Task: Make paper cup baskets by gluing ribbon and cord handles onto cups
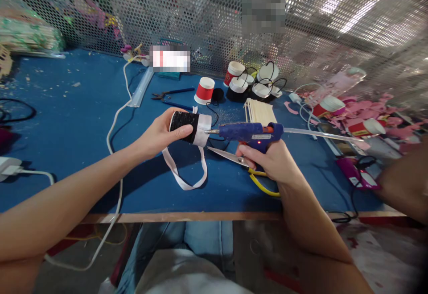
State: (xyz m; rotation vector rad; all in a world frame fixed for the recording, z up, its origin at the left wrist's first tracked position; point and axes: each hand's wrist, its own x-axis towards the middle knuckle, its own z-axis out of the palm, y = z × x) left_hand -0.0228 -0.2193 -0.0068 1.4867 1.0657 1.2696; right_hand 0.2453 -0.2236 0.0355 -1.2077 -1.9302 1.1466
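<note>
Nearest the table edge, the right hand [270, 162] is clenched round the grip of one blue hot-glue gun [249, 132], with one pair of yellow-handled scissors [234, 158] tucked under the same fingers. Its nozzle touches the white rim of one black-wrapped paper cup [189, 128], held sideways above the blue tabletop [76, 120] by the left hand [158, 135], thumb across the wrap. One white ribbon loop [183, 173] hangs beneath. Beyond lie one stack of pale wooden sticks [260, 110], then one upturned red-and-white paper cup [204, 90].
</note>
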